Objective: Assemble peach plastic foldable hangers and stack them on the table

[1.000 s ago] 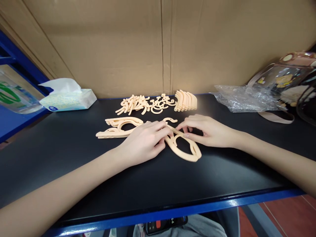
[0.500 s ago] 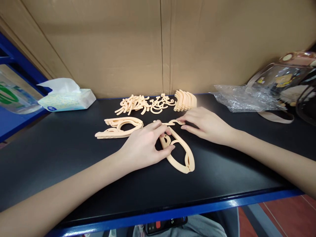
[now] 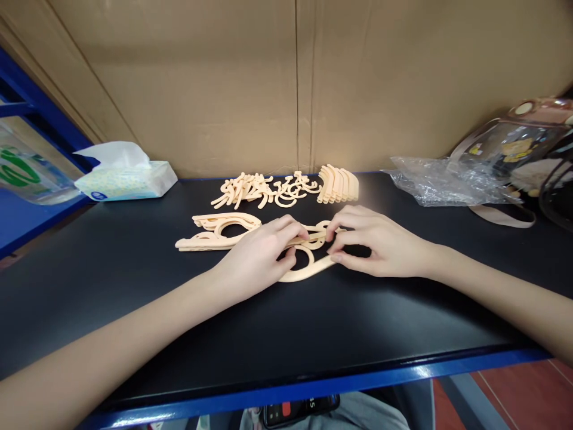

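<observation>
Pale beige plastic parts make up a folding clothes hanger (image 3: pixel 301 275) held low over the black table between my two hands. My left hand (image 3: pixel 262 248) grips it from the left, its fingers and thumb curled round the parts. On the right, my right hand (image 3: pixel 373 242) pinches the hanger's other end with its fingertips. A curved hook piece (image 3: pixel 320 227) lies behind the hanger near the right fingertips; whether it is joined on is unclear. Just left of my left hand sits a stack of similar folded hangers (image 3: pixel 206 243). My fingers hide the joint.
At the back lie a heap of loose hanger arms (image 3: pixel 244 190), a cluster of hooks (image 3: pixel 290 190) and a row of curved pieces (image 3: pixel 339 184). A tissue pack (image 3: pixel 129 179) stands left; a clear plastic bag (image 3: pixel 447 182) lies right. The table's blue edge (image 3: pixel 313 388) runs in front.
The hanger has swung round, its long end moving from pointing towards me to lying sideways. My right hand has moved from the hook piece onto the hanger.
</observation>
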`<action>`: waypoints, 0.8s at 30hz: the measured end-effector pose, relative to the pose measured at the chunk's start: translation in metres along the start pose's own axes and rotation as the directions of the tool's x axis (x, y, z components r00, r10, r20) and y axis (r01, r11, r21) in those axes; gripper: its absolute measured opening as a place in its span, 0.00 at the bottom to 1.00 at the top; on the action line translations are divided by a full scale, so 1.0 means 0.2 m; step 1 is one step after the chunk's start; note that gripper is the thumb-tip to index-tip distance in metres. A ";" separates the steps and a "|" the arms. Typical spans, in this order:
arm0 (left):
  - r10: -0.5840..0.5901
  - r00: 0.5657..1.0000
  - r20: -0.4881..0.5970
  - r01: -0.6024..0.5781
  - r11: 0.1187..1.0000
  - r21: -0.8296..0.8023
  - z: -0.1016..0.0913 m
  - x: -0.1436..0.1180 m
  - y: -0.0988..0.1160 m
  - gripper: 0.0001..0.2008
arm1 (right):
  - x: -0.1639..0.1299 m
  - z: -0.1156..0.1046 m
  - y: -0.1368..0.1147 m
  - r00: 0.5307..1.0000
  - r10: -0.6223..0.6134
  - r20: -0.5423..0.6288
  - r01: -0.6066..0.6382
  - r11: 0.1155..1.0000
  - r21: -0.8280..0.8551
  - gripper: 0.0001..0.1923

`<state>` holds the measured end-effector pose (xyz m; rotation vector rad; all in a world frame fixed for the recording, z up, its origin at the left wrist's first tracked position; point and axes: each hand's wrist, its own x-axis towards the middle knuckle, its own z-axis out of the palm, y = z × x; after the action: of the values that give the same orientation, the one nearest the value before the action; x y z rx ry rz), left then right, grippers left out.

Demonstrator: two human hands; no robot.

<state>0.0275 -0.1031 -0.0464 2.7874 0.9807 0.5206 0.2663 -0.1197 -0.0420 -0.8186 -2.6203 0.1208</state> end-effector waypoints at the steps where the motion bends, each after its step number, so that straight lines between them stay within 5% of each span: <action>1: 0.006 1.000 -0.005 -0.006 1.000 0.020 0.00 0.00 -0.01 0.11 | 0.00 0.00 0.00 1.000 0.008 -0.003 -0.008 1.000 0.025 0.11; 8: 0.039 0.999 -0.011 -0.037 0.985 0.167 -0.01 0.01 -0.01 0.10 | -0.01 0.01 0.06 0.988 0.120 -0.095 -0.140 0.962 -0.235 0.12; 16: 0.222 0.974 0.038 -0.223 0.932 0.287 -0.03 0.02 -0.03 0.11 | -0.01 0.01 0.12 0.975 0.222 -0.008 -0.202 0.871 -0.448 0.15; 24: 0.229 0.973 -0.004 -0.208 0.890 0.406 -0.05 0.02 -0.05 0.12 | -0.04 -0.03 0.16 0.939 0.338 -0.063 -0.319 0.788 -0.527 0.15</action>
<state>0.0211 -0.0939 -0.0392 3.2989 0.8715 0.4628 0.2915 -0.0989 -0.0456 -1.4703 -2.5370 -0.5316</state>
